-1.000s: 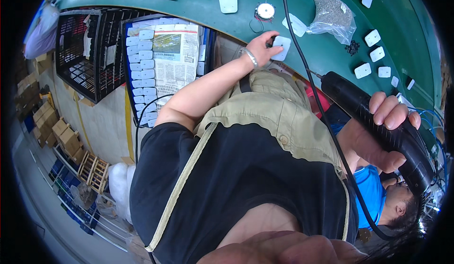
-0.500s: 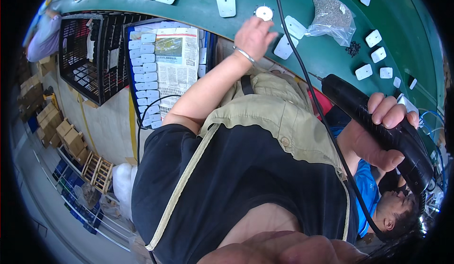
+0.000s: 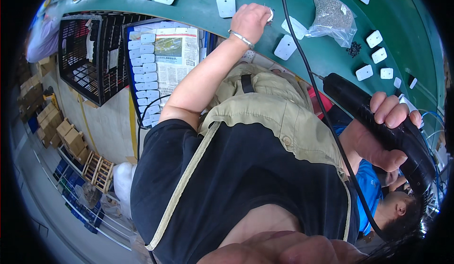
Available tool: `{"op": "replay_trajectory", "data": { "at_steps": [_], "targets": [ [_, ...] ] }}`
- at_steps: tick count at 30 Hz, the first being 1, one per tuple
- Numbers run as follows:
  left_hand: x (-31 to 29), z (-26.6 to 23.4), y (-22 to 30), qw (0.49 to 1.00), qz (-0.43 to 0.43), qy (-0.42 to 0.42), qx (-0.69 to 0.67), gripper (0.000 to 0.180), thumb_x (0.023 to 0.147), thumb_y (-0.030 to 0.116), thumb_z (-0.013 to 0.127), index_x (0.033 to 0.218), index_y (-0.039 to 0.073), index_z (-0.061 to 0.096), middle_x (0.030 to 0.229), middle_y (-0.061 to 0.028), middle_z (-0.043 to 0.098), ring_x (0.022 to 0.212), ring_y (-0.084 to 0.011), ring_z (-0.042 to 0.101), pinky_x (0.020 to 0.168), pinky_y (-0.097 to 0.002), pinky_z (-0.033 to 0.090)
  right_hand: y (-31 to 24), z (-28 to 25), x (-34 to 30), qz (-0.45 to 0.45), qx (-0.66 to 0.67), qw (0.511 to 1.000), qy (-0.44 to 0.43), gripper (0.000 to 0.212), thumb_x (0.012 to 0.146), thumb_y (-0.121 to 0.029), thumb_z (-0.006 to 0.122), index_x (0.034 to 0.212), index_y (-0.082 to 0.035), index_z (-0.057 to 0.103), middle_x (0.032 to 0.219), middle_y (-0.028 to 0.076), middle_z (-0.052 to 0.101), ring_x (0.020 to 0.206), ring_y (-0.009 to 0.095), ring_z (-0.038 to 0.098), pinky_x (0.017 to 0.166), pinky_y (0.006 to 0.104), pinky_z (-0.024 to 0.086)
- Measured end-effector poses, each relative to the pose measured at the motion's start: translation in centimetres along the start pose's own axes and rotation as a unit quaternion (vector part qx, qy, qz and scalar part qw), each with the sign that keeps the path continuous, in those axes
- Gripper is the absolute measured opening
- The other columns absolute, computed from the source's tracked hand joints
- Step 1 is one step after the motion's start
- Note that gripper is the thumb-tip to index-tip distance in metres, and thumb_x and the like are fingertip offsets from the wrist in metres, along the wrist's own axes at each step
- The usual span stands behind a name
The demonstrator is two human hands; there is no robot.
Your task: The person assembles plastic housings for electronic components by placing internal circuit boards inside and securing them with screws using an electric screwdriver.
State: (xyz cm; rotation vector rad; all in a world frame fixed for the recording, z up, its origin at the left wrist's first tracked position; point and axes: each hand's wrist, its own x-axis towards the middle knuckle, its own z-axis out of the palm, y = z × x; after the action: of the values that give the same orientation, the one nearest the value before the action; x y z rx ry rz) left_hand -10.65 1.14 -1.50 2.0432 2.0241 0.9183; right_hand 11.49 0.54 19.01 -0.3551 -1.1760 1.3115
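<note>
My left hand (image 3: 249,22) is over the green work surface (image 3: 198,11), its fingers closed on a white round disc (image 3: 270,16). Only the disc's edge shows beside the fingertips; the rest is hidden. A white rounded plate with small holes (image 3: 226,5) lies just left of that hand, and two more, one upper plate (image 3: 296,28) and one lower plate (image 3: 285,48), lie to its right. My right hand (image 3: 369,143) grips a black electric screwdriver (image 3: 352,95), held off the surface at the right with its bit pointing up and left.
A clear bag of small grey parts (image 3: 331,15) sits beside a little pile of black screws (image 3: 353,49). A black cable (image 3: 302,65) hangs across the view. Left stand a blue crate of white pieces under newspaper (image 3: 176,58) and a black crate (image 3: 80,58). A person in blue (image 3: 371,188) is at right.
My left hand has closed on the round disc, which lay face-up at its fingertips before, and has turned it on edge. My right hand and the screwdriver have barely moved.
</note>
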Motion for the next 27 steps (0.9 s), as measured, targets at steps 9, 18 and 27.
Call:
{"op": "replay_trajectory", "data": {
  "at_steps": [9, 18, 27],
  "targets": [
    [-3.1, -6.7, 5.7, 0.529, -0.386, -0.16, -0.738, 0.006, 0.079, 0.003, 0.056, 0.085, 0.002, 0.058, 0.082, -0.0088, 0.061, 0.07, -0.0141, 0.058, 0.061, -0.0226, 0.046, -0.4, 0.1, 1.0, -0.005, 0.02, 0.999, 0.039, 0.068, 0.068, -0.049, 0.063, 0.112, -0.004, 0.037, 0.078, 0.004, 0.048, 0.06, 0.014, 0.043, 0.055, 0.0277, 0.034],
    [-3.3, -7.2, 8.1, 0.278, -0.345, -0.23, -0.866, 0.014, 0.082, 0.003, 0.052, 0.096, 0.002, 0.057, 0.09, -0.0093, 0.06, 0.079, -0.0139, 0.058, 0.071, -0.0249, 0.049, 0.5, 1.6, 1.5, 0.002, 0.056, 0.998, 0.008, 0.071, 0.066, -0.051, 0.066, 0.113, -0.006, 0.038, 0.078, 0.003, 0.048, 0.06, 0.013, 0.044, 0.055, 0.0278, 0.035],
    [-3.4, -7.0, 8.2, 0.267, -0.358, -0.227, -0.866, 0.014, 0.084, 0.008, 0.051, 0.096, 0.002, 0.056, 0.087, -0.0076, 0.059, 0.075, -0.013, 0.057, 0.068, -0.0272, 0.05, 0.4, 1.7, 1.3, 0.012, 0.044, 0.999, 0.023, 0.071, 0.066, -0.052, 0.065, 0.114, -0.008, 0.038, 0.079, 0.002, 0.048, 0.059, 0.012, 0.044, 0.054, 0.0277, 0.035]
  ]
}}
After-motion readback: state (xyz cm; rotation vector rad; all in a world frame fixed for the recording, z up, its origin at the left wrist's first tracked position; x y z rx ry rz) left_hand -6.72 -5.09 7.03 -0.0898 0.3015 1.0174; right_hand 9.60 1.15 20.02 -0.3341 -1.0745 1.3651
